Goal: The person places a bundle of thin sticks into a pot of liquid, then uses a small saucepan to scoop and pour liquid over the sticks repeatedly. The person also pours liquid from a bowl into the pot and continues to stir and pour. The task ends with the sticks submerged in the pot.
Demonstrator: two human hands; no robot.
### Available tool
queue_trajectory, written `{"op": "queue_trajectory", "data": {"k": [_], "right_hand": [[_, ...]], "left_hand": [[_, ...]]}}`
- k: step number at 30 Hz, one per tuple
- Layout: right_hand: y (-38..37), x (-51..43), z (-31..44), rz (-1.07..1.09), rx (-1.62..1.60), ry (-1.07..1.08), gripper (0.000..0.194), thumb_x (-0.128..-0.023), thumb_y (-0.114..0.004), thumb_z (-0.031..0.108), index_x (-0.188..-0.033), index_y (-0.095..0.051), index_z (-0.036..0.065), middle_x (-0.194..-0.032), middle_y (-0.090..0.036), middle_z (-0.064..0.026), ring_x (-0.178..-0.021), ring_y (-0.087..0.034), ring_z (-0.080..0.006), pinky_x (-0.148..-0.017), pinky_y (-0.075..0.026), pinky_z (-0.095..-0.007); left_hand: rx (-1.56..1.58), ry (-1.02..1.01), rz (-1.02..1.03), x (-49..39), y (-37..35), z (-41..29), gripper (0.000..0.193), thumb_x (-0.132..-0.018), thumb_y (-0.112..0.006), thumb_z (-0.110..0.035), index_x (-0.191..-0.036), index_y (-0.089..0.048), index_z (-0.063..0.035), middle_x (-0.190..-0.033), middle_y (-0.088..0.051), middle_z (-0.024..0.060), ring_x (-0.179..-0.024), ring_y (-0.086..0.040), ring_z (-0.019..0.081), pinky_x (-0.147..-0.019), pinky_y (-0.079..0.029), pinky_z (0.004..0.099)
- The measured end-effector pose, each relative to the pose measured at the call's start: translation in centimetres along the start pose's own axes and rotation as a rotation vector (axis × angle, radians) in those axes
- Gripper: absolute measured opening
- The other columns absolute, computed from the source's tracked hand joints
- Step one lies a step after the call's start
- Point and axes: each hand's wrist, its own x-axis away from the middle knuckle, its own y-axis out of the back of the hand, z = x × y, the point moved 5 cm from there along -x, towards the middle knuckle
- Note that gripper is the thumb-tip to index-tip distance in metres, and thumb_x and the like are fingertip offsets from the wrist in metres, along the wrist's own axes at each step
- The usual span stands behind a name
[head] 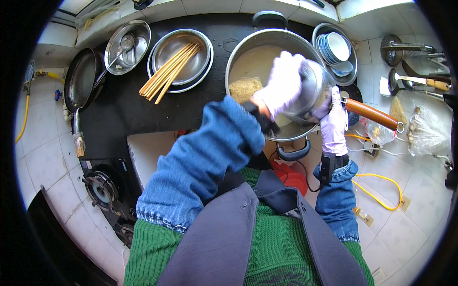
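Note:
Over a large two-handled steel pot (230, 53) I hold a smaller steel saucepan (315, 89), tilted, its brown wooden handle pointing right. My right hand (334, 121), in a pale purple glove, grips the saucepan's side near the handle joint. My left hand (286, 82), gloved alike and blurred, is at the saucepan's left rim; its fingers are partly hidden, and whether it holds anything does not show. Cloudy liquid (256, 62) stands in the large pot, with a tan, rough-textured pad or block (245, 89) at its left side.
Chopsticks (170, 73) lie across nested steel bowls (211, 60). Left of these are a steel basin (145, 32) with a slotted ladle and a black frying pan (80, 78). A basin (352, 75) of small bowls (338, 46) stands at the right. A gas burner (102, 189) is at lower left; utensils (425, 80) hang at right.

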Motion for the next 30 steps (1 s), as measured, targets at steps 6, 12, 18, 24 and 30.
{"op": "queue_trajectory", "data": {"k": [6, 12, 18, 24, 30], "right_hand": [[-1.2, 1.1, 0.5, 0.030, 0.031, 0.115, 0.024, -0.094, -0.070, 0.027, -0.109, -0.065, 0.008, -0.101, -0.067, -0.0019, -0.093, -0.063, -0.0124, -0.086, -0.053, -0.0294], [-1.6, 1.6, 0.7, 0.066, 0.039, 0.021, 0.020, -0.094, -0.070, 0.024, -0.104, -0.064, 0.008, -0.095, -0.066, -0.0006, -0.084, -0.064, -0.0105, -0.072, -0.055, -0.0259], [-1.5, 1.3, 0.5, 0.069, -0.041, 0.040, 0.023, -0.096, -0.067, 0.025, -0.110, -0.066, 0.007, -0.102, -0.066, -0.0017, -0.092, -0.062, -0.0095, -0.082, -0.052, -0.0249], [-1.3, 0.7, 0.3, 0.078, -0.043, 0.139, 0.023, -0.094, -0.069, 0.027, -0.106, -0.066, 0.008, -0.099, -0.066, -0.0018, -0.088, -0.063, -0.0099, -0.079, -0.053, -0.0250], [-1.8, 1.5, 0.8, 0.009, 0.011, 0.045, 0.023, -0.095, -0.068, 0.027, -0.107, -0.065, 0.008, -0.098, -0.066, -0.0015, -0.084, -0.064, -0.0103, -0.078, -0.054, -0.0244]], "left_hand": [[-0.059, 0.016, -0.066, -4.2, 2.4, 5.3, 0.030, -0.089, -0.059, -0.011, -0.117, -0.053, -0.0029, -0.106, -0.062, 0.0254, -0.102, -0.060, 0.0421, -0.090, -0.049, 0.0468], [-0.803, -0.032, 0.792, 2.7, 0.9, 6.2, 0.030, -0.077, -0.070, -0.015, -0.106, -0.068, -0.0039, -0.111, -0.059, 0.0226, -0.100, -0.062, 0.0403, -0.086, -0.054, 0.0479], [-1.070, 0.027, 0.766, 2.5, 0.6, 6.3, 0.034, -0.092, -0.056, -0.021, -0.117, -0.067, -0.0022, -0.114, -0.059, 0.0190, -0.102, -0.064, 0.0343, -0.085, -0.055, 0.0430], [-0.346, 0.103, 0.473, 1.7, 4.2, 3.5, 0.029, -0.080, -0.070, -0.018, -0.103, -0.063, -0.0030, -0.107, -0.056, 0.0244, -0.093, -0.063, 0.0400, -0.081, -0.053, 0.0439], [0.214, -0.054, 0.240, 6.2, 3.8, -3.2, 0.041, -0.078, -0.075, -0.015, -0.114, -0.055, -0.0116, -0.116, -0.044, 0.0156, -0.113, -0.050, 0.0342, -0.096, -0.044, 0.0405]]}}
